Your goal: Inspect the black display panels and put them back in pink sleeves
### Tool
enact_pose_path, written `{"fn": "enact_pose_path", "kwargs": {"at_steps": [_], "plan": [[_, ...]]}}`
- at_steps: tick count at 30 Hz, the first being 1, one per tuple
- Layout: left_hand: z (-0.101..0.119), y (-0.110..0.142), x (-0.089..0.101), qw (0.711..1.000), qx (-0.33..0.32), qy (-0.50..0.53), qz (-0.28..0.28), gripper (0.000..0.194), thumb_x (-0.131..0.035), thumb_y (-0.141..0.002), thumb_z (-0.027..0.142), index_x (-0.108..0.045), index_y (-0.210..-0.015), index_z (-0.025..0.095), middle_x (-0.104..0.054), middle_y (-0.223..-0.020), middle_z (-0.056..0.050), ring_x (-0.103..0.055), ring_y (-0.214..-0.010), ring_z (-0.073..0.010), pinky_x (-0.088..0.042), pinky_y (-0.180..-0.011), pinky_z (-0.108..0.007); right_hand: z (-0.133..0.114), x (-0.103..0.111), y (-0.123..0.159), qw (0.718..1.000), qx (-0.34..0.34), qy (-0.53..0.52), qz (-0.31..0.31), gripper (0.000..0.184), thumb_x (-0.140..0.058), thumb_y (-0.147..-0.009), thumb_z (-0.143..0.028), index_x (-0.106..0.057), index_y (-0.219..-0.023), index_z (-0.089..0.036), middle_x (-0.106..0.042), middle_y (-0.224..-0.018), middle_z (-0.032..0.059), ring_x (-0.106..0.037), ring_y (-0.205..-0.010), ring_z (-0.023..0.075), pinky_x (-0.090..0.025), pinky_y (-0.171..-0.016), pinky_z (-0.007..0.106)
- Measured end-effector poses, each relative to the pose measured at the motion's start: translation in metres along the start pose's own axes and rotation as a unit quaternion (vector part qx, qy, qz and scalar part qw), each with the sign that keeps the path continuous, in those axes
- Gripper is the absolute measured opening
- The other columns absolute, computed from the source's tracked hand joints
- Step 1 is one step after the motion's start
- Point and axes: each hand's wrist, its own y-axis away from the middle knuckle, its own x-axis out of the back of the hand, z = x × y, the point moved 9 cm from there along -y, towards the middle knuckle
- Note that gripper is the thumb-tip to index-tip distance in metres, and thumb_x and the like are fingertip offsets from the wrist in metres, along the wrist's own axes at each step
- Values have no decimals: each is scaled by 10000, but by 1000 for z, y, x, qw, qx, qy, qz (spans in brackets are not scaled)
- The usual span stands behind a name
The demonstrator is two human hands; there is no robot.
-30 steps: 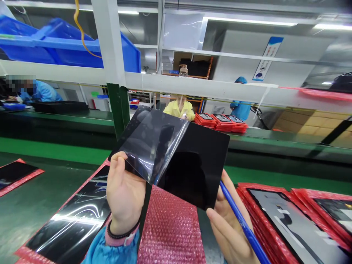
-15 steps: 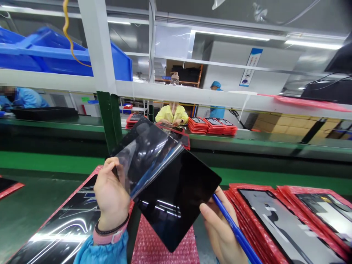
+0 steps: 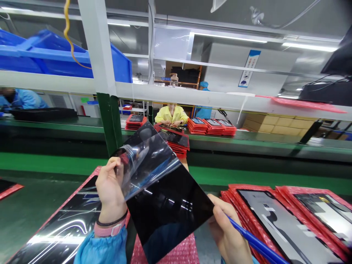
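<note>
A glossy black screen panel (image 3: 170, 209) is held up tilted in front of me. Clear protective film (image 3: 150, 159) curls over its upper left part, lifted from the surface along a slanting fold. My left hand (image 3: 111, 187) is closed, pinching the film at its left edge; whether it also grips the panel there is hidden. With thumb and fingers, my right hand (image 3: 229, 231) grips the panel's right corner. A blue pen-like stick (image 3: 254, 240) also lies in that hand, pointing down to the right. Pink bubble wrap (image 3: 178, 251) lies below the panel.
Film-covered black panels (image 3: 68, 220) lie on pink wrap at left. Red-wrapped stacks of panels (image 3: 275, 220) stand at right. Across the green-edged bench, a person in yellow (image 3: 172, 114) works beside more red stacks (image 3: 196, 125). A white post (image 3: 99, 44) and blue bins (image 3: 121, 62) are overhead.
The panel has turned, its right corner moving down and left along with my right hand. The film's fold lies flatter across it. A person in a blue cap behind has shifted left.
</note>
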Motion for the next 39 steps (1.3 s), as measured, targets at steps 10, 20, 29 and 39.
{"fn": "enact_pose_path", "kwargs": {"at_steps": [10,20,29,39], "plan": [[8,16,-24,997,56,22,-58,169,-591,-621,171,-500,-479,165,-464,-641,11,-455,-636,-100,-425,-549,-169,10,2,0,997,-59,49,21,397,-762,-635,-600,-779,-825,-252,-744,-990,73,-609,-1083,349,-401,-1001,485],[-2,45,-53,969,136,25,-206,197,-593,-646,333,-643,-543,173,-613,-659,-62,-573,-720,-214,-445,-653,-295,-9,-23,3,997,-6,67,-33,354,-739,-702,-532,-768,-949,-280,-747,-986,40,-658,-957,294,-517,-837,375],[6,48,-54,972,104,-1,-213,202,-606,-633,323,-673,-507,179,-653,-662,-77,-557,-663,-208,-420,-584,-290,-13,-40,-1,988,26,68,-133,391,-798,-627,-377,-738,-1004,-292,-694,-718,-10,-680,-772,270,-541,-781,383],[19,46,-50,971,-4,-36,-235,229,-595,-657,307,-675,-473,196,-630,-539,-60,-542,-549,-193,-397,-547,-308,-15,-26,12,972,199,117,-34,996,-889,-559,-416,-404,-1425,-338,-468,-1473,78,-310,-1397,375,-524,-944,469]]}}
